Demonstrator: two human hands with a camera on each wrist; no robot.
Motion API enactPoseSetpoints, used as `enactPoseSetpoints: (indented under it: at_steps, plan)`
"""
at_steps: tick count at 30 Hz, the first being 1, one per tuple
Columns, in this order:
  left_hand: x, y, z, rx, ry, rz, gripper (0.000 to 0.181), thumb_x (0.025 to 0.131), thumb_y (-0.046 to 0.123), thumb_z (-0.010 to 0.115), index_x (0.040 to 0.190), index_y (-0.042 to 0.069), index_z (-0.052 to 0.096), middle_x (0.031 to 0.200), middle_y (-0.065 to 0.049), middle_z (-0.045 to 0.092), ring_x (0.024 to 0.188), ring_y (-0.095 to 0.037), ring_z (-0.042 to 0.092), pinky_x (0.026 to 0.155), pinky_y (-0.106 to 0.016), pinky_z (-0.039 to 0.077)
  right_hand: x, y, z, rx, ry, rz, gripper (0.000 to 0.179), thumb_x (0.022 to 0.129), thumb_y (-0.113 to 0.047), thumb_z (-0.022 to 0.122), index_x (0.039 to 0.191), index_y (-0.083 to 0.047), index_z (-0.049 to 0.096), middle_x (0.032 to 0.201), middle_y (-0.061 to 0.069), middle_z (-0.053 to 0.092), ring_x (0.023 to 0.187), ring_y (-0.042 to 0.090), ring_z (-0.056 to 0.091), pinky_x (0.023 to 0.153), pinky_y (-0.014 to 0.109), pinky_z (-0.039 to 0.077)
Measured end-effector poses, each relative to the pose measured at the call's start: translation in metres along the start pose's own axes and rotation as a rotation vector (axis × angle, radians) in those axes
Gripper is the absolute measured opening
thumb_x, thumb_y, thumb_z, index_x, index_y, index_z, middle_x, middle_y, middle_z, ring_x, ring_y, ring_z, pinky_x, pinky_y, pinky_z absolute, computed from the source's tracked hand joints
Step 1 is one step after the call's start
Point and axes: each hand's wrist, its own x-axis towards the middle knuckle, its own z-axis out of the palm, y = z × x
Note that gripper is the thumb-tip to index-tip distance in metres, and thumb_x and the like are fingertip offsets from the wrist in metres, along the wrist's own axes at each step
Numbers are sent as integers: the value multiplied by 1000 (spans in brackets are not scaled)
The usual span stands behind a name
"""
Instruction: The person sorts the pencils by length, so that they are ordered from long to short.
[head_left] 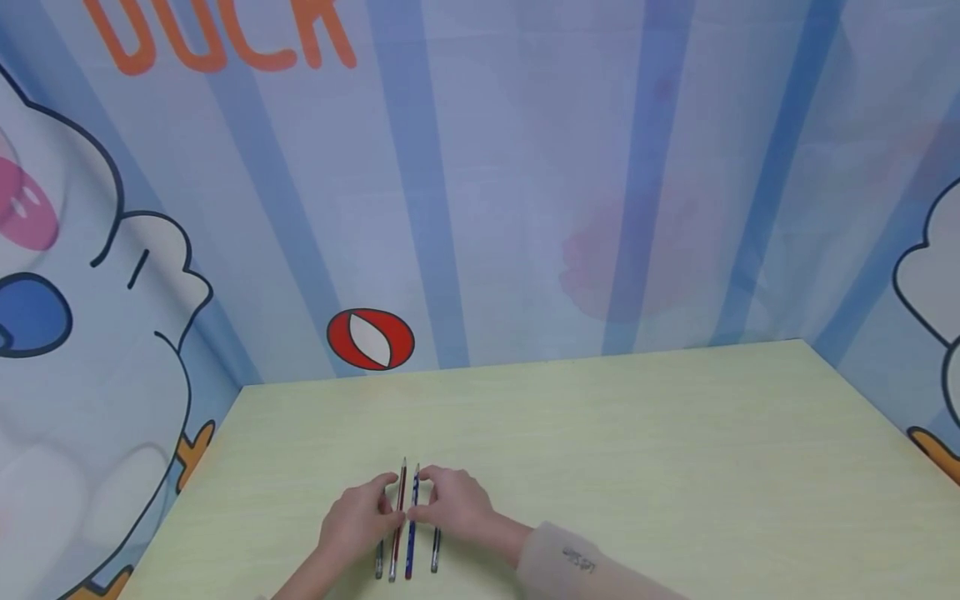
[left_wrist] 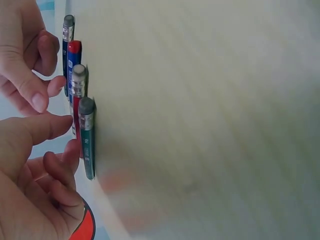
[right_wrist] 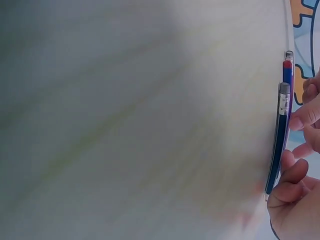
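I note left hand (head_left: pixel 352 518) and right hand (head_left: pixel 461 503), thumbs and fingers parted, flanking slim red wooden pencil (head_left: pixel 396 546) and slim blue wooden pencil (head_left: pixel 411 547), presumably steadying their near-parallel spacing.

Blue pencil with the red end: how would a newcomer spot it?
On the pale table, by the left hand and right hand, lie four pencils. Third from the left in the head view is the blue pencil; unlike the others' grey erasers, its end is red.

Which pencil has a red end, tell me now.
The bright blue pencil, third from left in the head view; the green pencil, red pencil and navy pencil have grey erasers instead.
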Motion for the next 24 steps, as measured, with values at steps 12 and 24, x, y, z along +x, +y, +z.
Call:
enactPoseSetpoints:
  at_steps: [12,24]
  plan:
    - [-3,2,1,38,-27,-21,54,73,22,69,121,7,51,62,7,54,51,-7,46,47,-22,33,2,-7,6,-223,-41,-29,50,70,-34,71,112,-10,59,110,6,63,95,20,60,69,27,48]
    - [-1,1,1,23,-56,-49,51,73,22,69,120,8,52,69,3,61,52,-8,50,48,-22,36,5,-12,8,-253,-72,20,49,69,-29,73,113,-13,58,105,4,64,78,13,59,55,21,41]
